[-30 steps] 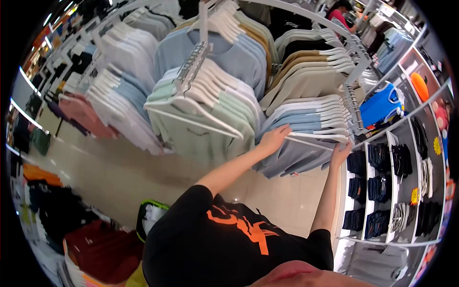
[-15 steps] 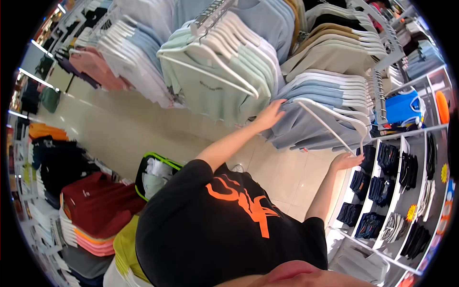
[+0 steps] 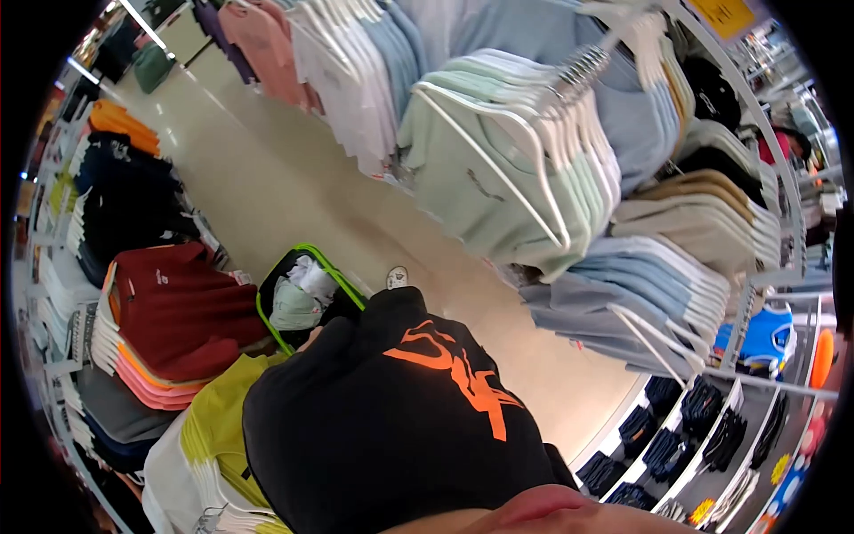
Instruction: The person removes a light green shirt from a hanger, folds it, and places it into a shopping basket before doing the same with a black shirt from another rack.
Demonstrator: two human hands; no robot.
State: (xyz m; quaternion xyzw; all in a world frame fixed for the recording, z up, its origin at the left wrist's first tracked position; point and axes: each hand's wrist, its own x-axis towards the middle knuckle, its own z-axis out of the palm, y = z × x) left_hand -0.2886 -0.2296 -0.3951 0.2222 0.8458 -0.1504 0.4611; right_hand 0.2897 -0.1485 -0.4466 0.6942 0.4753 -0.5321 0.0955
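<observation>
Only a sliver of my left hand [image 3: 310, 339] shows, past the black T-shirt [image 3: 391, 427] I wear. It is right by the rim of a black basket [image 3: 263, 313] with a bright green edge, and its fingers are hidden. Folded white cloth [image 3: 311, 275] and pale green cloth [image 3: 295, 305] lie inside the basket. My right hand is out of view. To the right, grey-blue shirts [image 3: 583, 307] hang with a white hanger [image 3: 645, 338] at their front. Above them are pale green shirts [image 3: 485, 182] on white hangers.
A dark red sweatshirt [image 3: 182, 307] and yellow-green garments [image 3: 222, 418] hang on the left rack. Folded jeans [image 3: 663, 449] fill shelves at lower right. Pink shirts [image 3: 267, 44] hang farther off. A shoe [image 3: 397, 277] stands on the tiled floor [image 3: 294, 178].
Both hands have come away from the grey-blue shirts and their hanger. My left hand is now down by the basket, and the right has left the view. The view has turned left.
</observation>
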